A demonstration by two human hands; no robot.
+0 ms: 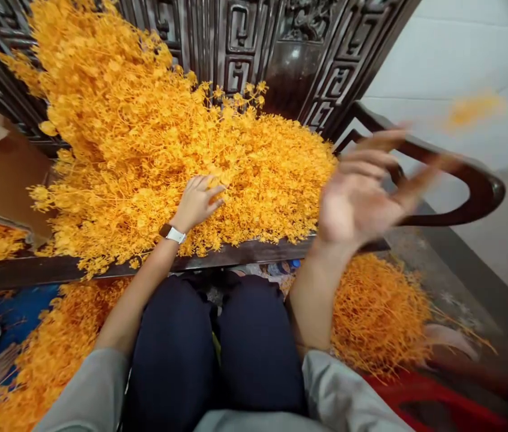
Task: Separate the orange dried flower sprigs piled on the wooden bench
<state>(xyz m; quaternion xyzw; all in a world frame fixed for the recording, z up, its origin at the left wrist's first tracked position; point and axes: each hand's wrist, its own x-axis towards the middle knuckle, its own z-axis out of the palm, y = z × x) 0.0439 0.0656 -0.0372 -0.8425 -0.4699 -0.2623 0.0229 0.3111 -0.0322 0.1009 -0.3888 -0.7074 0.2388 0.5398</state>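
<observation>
On the heap of orange sprigs [146, 132], at about 11 o'clock from the knees [218, 348], the left hand [197, 201] lay palm down with its fingers loosely bent and the tips sunk among the stems; whether they pinched one could not be told. A white-banded watch [172, 233] sat on that wrist. The right hand [362, 192] was raised at 1 o'clock, blurred, with the fingers spread apart and nothing between them. Further out at 2 o'clock an orange blur [474, 108] hung against the pale wall, too smeared to make out.

The heap covered a dark wooden seat [245, 252] and climbed toward 10 o'clock against its carved back [245, 42]. A curved armrest [470, 180] lay just behind the right hand. Down on the floor, more sprigs lay piled at 4 o'clock [380, 312] and at 8 o'clock [47, 354], beside a red plastic rim [438, 402] at 5 o'clock.
</observation>
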